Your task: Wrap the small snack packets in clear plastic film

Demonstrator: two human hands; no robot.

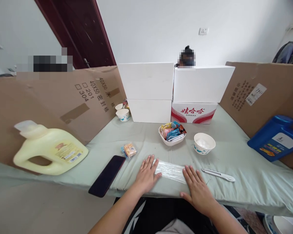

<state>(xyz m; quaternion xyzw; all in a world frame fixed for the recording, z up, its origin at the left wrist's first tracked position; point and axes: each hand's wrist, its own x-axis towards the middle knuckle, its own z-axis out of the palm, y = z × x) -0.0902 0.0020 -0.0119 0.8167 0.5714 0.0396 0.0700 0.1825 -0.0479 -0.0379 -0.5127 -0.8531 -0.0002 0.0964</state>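
A strip of clear plastic wrap (pixel 171 170) lies flat on the green cloth near the table's front edge. My left hand (pixel 147 175) rests palm down at its left end, fingers stretched out. At the right end lies my right hand (pixel 197 188), also flat with its fingers extended. To the right of that hand is a white utility knife (pixel 218 175). Just beyond my left hand sits a small packaged snack (pixel 130 149). A dark phone (pixel 106 176) lies left of the hand. Farther back stands a paper bowl (pixel 204 143) with something clear inside.
A white basket (pixel 172 142) holds several wrapped snacks. White boxes (pixel 150 110) form a barrier behind it. A pale yellow jug (pixel 51 151) is at left, a blue bottle (pixel 275 138) at right. Cardboard panels (pixel 88 107) flank the table. People sit beyond.
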